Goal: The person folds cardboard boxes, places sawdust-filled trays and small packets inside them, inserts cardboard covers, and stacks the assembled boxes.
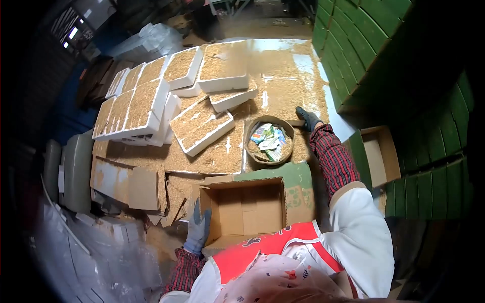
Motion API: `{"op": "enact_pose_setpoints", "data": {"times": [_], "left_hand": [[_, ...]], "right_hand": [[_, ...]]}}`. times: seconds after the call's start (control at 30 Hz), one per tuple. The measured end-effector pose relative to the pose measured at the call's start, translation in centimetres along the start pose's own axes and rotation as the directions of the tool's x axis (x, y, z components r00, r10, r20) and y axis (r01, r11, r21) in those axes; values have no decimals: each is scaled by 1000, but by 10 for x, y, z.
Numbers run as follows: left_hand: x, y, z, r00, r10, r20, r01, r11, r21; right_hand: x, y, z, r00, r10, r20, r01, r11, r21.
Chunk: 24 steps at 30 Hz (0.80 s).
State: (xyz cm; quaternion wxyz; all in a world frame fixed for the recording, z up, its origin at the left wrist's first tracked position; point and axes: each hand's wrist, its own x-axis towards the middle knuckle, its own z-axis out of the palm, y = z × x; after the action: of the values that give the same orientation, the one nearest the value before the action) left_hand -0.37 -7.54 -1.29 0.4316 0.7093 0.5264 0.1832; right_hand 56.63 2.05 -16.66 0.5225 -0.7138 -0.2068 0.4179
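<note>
An open cardboard box (245,207) with nothing inside stands right in front of me. At its left side is my left hand (198,227), in a grey glove, its fingers spread against or beside the box wall. My right hand (307,119), in a dark glove, is at the right of a round container (251,155), with its fingers apart over the grain-covered table (283,98). Colourful packets (273,140) lie inside the round container. Whether my right hand touches the strap-like piece beside the container cannot be made out.
White foam trays (222,63) of tan flakes stand stacked and tilted at the back left. Green boxes (353,45) rise in a tall stack on the right, near another open box (381,156). Clear plastic wrap (96,252) lies at lower left.
</note>
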Motion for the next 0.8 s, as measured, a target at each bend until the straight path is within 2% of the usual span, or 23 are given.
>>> {"op": "enact_pose_setpoints", "data": {"times": [0.03,0.07,0.13,0.17,0.2,0.27,0.33,0.37,0.5,0.53,0.57,0.67,0.73,0.77,0.8], "left_hand": [[1,-26,6,995,86,-42,-81,990,118],[-1,-39,6,983,172,-63,-152,959,240],[1,-24,5,994,89,-55,-77,977,198],[1,-20,6,999,20,-49,-13,989,145],[1,-14,7,999,6,-45,1,987,158],[1,-10,12,997,30,-71,-21,991,129],[4,-18,14,985,116,-127,-109,992,63],[3,-5,10,995,43,-91,-45,999,-22],[5,-1,5,999,-8,-42,2,992,-125],[11,-18,8,1000,-7,-25,2,985,-171],[13,-32,9,1000,-8,-8,7,976,-216],[24,-34,15,998,62,4,-56,922,-384],[24,7,6,998,-6,57,32,892,-451],[28,21,1,996,-33,79,67,874,-482],[35,15,2,995,37,95,16,865,-501]], "right_hand": [[-1,-11,11,994,59,-88,-66,994,-82],[14,-10,18,978,130,-162,-143,987,-70],[19,-9,12,985,111,-134,-122,989,-85],[27,0,5,983,177,-48,-175,984,40],[30,3,-1,974,226,10,-226,974,-12],[10,-6,4,969,185,-164,-146,964,223],[25,-12,-33,989,144,25,-145,964,225],[27,-19,-48,981,194,-10,-186,953,239],[-33,-72,-103,993,97,69,-111,962,250],[-46,-76,-121,987,-69,144,37,976,214],[-73,-96,-130,979,-79,189,27,964,264],[-176,-173,-114,922,-42,384,-121,913,390],[-231,-206,-90,868,-9,497,-179,927,330],[-245,-212,-81,835,-24,550,-82,982,168],[-282,-227,-53,841,-17,541,-83,984,159]]}}
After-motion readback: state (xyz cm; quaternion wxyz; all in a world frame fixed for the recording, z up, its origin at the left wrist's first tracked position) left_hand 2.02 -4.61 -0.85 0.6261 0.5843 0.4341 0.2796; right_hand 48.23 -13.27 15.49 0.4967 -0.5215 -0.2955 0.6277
